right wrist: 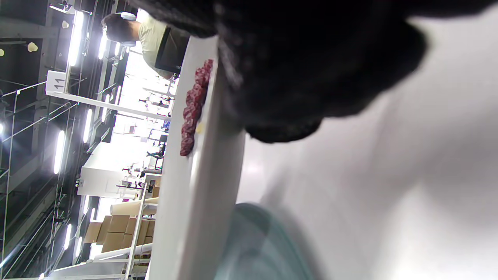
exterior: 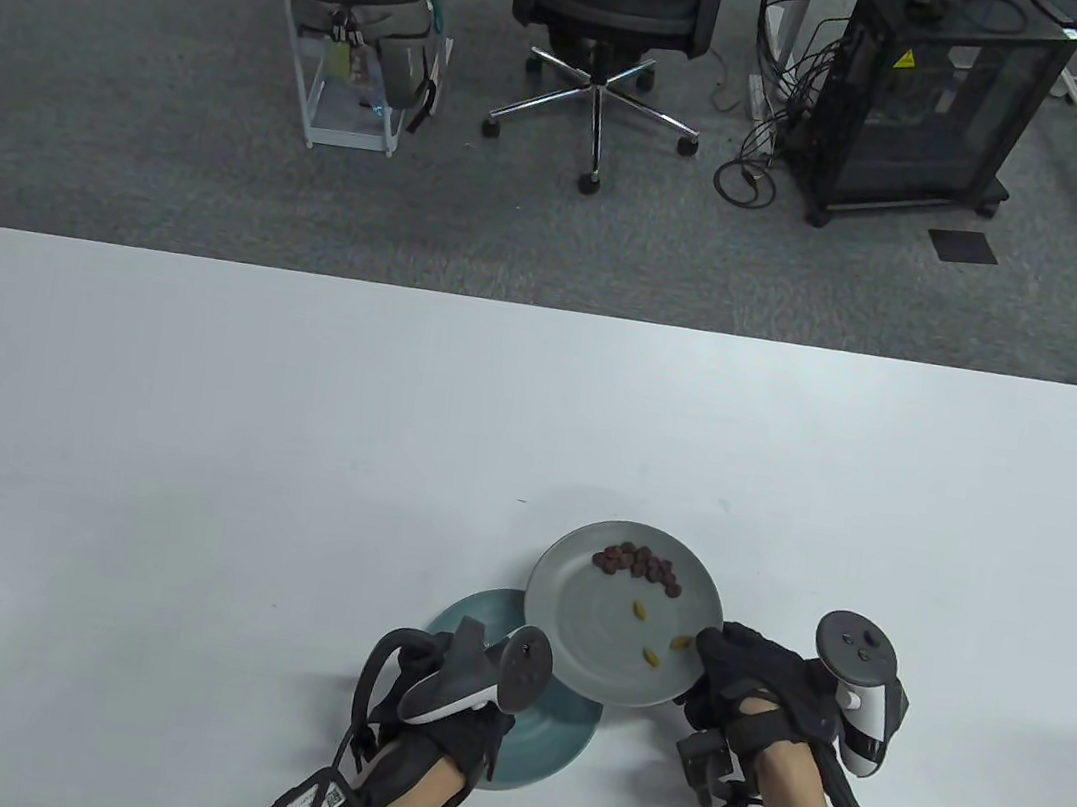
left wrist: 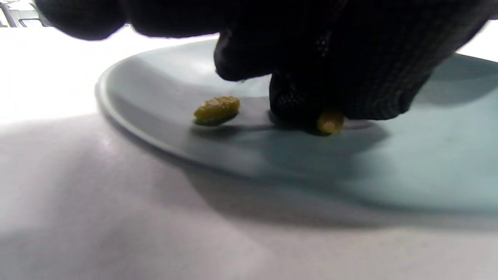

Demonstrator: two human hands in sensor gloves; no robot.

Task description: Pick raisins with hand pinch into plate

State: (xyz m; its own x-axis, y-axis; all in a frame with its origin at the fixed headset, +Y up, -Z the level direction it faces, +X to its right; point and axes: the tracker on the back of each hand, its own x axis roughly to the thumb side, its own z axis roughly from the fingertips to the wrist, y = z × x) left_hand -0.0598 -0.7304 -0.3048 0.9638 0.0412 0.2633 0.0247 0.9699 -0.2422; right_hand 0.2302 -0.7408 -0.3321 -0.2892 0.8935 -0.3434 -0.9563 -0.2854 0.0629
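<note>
office chair (exterior: 607, 19), backpack (exterior: 371, 4), black cabinet (exterior: 933, 99)

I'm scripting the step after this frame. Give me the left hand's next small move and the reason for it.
Probably lift the left hand straight up off the teal plate, keeping the pinch closed. Its fingertips already pinch a yellow raisin low over the plate; another raisin lies loose beside it. The right hand grips the grey plate, raised over the teal plate's edge.

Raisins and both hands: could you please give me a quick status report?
Left hand pinching a yellow raisin on the teal plate. Right hand gripping the grey plate's rim. Second raisin loose alongside.
</note>
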